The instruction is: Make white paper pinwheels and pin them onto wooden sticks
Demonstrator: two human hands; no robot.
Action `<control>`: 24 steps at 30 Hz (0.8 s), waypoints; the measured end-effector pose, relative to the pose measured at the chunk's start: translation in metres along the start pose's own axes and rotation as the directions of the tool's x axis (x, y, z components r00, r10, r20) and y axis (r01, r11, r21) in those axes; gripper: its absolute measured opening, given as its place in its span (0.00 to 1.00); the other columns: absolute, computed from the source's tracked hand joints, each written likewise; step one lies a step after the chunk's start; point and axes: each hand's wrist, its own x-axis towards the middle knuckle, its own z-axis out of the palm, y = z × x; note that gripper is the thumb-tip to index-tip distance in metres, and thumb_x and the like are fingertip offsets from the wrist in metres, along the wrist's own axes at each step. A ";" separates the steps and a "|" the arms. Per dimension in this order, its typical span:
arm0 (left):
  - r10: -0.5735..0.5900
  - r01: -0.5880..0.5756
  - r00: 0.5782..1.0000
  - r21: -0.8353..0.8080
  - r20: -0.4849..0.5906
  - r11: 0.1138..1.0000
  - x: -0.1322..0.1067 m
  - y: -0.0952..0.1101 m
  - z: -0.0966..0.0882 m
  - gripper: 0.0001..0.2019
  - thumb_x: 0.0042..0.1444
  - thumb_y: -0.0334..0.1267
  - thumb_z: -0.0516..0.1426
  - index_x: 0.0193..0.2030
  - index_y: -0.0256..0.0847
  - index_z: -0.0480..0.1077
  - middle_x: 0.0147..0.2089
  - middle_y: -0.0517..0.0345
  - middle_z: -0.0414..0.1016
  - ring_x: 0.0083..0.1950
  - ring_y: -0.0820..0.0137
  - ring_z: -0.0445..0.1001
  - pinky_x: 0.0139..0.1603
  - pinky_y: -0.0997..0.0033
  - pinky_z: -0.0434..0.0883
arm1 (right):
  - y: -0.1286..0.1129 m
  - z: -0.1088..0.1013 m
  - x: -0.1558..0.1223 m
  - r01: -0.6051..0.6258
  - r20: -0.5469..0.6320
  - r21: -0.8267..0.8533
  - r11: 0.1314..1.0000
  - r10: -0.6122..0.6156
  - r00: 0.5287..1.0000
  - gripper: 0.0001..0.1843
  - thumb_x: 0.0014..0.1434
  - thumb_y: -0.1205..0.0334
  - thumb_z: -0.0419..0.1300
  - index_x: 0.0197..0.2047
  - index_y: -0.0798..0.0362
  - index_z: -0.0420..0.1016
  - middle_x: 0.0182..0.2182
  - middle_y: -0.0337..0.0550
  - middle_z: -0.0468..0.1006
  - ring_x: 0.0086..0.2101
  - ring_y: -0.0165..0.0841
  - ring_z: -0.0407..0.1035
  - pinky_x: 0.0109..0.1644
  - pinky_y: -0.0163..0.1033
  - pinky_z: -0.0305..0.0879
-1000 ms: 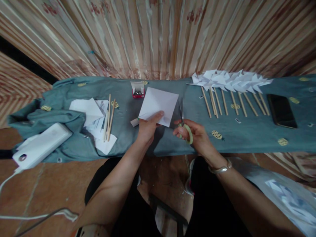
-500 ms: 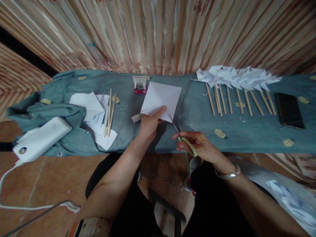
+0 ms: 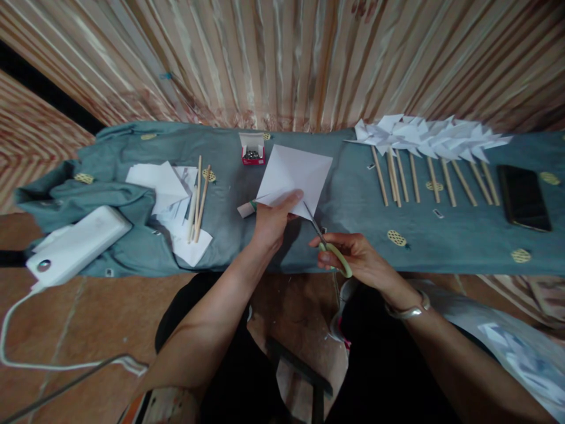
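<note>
Over the middle of the desk (image 3: 366, 241), I have the left hand (image 3: 273, 221) pinching the white sheet (image 3: 302, 169), thumb on top; the right hand (image 3: 359, 259), just beside its near right corner, grips the scissors (image 3: 341, 257), their long axis slanting far and left, blades meeting that corner.

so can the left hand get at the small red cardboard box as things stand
Probably not without letting go: the left hand grips the square white paper sheet. Otherwise the open box beside the sheet looks unblocked.
</note>
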 end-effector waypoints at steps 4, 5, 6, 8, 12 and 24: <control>-0.014 0.014 1.000 0.029 -0.012 0.999 0.001 0.000 -0.001 0.07 0.45 0.31 0.64 0.30 0.42 0.69 0.33 0.61 0.75 0.32 0.71 0.73 0.28 0.73 0.67 | -0.001 0.001 0.000 -0.004 -0.003 0.010 1.000 0.004 1.000 0.21 0.40 0.51 0.74 0.37 0.52 0.80 0.21 0.32 0.74 0.23 0.23 0.69 0.29 0.28 0.70; -0.012 0.012 1.000 0.033 -0.009 0.999 0.001 -0.001 -0.001 0.07 0.45 0.31 0.64 0.30 0.42 0.69 0.33 0.61 0.75 0.31 0.71 0.73 0.28 0.73 0.67 | -0.001 0.001 0.000 -0.012 -0.006 0.019 1.000 0.012 1.000 0.21 0.40 0.51 0.74 0.36 0.52 0.80 0.21 0.31 0.74 0.23 0.22 0.69 0.29 0.29 0.71; -0.008 0.008 1.000 0.034 -0.003 0.999 0.002 -0.001 -0.002 0.07 0.45 0.31 0.64 0.31 0.42 0.69 0.32 0.61 0.75 0.30 0.71 0.72 0.27 0.74 0.66 | -0.001 0.001 0.001 -0.023 -0.011 0.030 0.999 0.023 1.000 0.20 0.39 0.51 0.75 0.35 0.51 0.80 0.21 0.31 0.74 0.23 0.22 0.69 0.30 0.29 0.72; 0.000 0.000 1.000 0.032 0.005 0.999 0.003 -0.002 -0.003 0.07 0.45 0.31 0.64 0.31 0.41 0.70 0.31 0.62 0.74 0.28 0.73 0.71 0.24 0.75 0.64 | -0.002 0.002 0.001 -0.042 -0.022 0.049 0.998 0.043 0.999 0.20 0.37 0.52 0.75 0.34 0.51 0.81 0.21 0.31 0.74 0.22 0.22 0.69 0.31 0.30 0.73; 0.006 -0.006 1.000 0.016 0.020 1.000 0.004 -0.001 -0.004 0.08 0.44 0.31 0.64 0.31 0.41 0.71 0.29 0.62 0.74 0.27 0.73 0.70 0.23 0.75 0.63 | -0.004 0.002 0.001 -0.055 -0.041 0.053 0.997 0.058 0.998 0.20 0.36 0.52 0.75 0.33 0.51 0.81 0.21 0.31 0.75 0.21 0.22 0.69 0.30 0.30 0.73; -0.025 0.019 0.998 0.109 0.053 0.994 0.001 0.002 -0.011 0.08 0.35 0.32 0.64 0.26 0.39 0.71 0.26 0.62 0.73 0.26 0.74 0.69 0.26 0.74 0.64 | -0.005 0.002 0.000 -0.039 -0.035 0.046 0.998 0.040 0.999 0.21 0.35 0.53 0.76 0.33 0.52 0.80 0.20 0.30 0.74 0.21 0.21 0.68 0.29 0.27 0.71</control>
